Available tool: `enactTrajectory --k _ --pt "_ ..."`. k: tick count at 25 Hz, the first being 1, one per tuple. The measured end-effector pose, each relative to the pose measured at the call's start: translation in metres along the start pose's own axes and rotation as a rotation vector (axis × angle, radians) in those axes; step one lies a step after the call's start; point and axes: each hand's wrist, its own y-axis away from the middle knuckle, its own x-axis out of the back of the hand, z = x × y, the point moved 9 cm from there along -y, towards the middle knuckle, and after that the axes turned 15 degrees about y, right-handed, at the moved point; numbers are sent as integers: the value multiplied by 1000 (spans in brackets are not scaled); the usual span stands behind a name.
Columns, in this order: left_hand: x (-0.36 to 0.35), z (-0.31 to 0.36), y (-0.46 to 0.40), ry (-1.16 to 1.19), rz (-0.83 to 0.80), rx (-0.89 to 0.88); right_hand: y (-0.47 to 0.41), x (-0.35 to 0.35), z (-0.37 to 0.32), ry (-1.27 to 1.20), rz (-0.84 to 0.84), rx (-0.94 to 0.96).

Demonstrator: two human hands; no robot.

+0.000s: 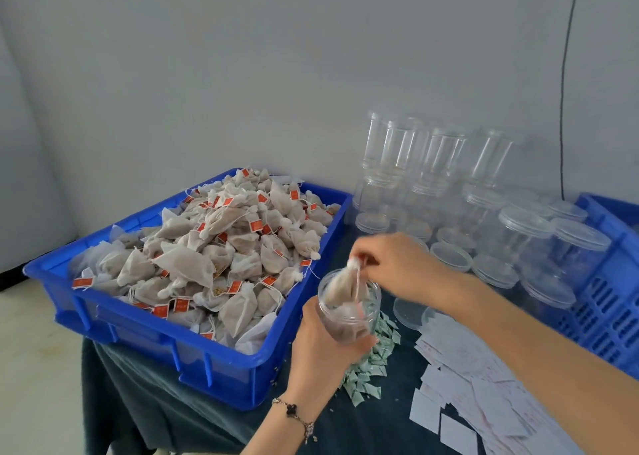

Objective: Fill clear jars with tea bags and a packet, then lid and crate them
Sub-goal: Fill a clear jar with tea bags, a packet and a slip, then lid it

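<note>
My left hand (323, 347) grips a clear jar (349, 311) from below and behind, tilted a little over the dark table. My right hand (390, 264) pinches the top of a tea bag (340, 287) that hangs half inside the jar's mouth. Other tea bags lie in the jar's bottom. A blue tray (193, 354) heaped with tea bags (221, 247) with red tags stands at the left. Small green packets (366, 368) lie in a pile under the jar. A loose clear lid (409, 313) lies right of the jar.
Empty clear jars (432, 164) stand stacked against the wall, lidded ones (525, 233) in front of them. A blue crate (608, 281) stands at the right edge. White paper slips (477, 385) are spread at the front right. A black cable (567, 74) runs down the wall.
</note>
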Motion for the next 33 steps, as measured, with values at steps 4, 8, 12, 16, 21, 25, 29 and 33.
enactTrajectory --k 4,8,12,16,21,25,29,33 --pt "2 -14 4 0 4 66 -2 -49 -17 124 -258 97" --pt "13 -18 3 -28 45 70 -48 -32 -41 -27 -94 94" --pt "26 -15 1 -58 81 58 -82 -79 -56 230 -228 45" --pt "26 -20 -1 -84 22 55 -90 -97 -54 262 -223 -7" --pt "22 -27 -4 -26 15 99 -80 -43 -42 -23 30 -45" --pt "18 -22 -7 -30 63 88 -53 23 -16 -105 277 -13" --pt "6 -15 -9 29 78 85 -19 3 -1 -85 55 24" --pt "0 -11 -3 43 118 48 0 -38 15 -198 8 -32"
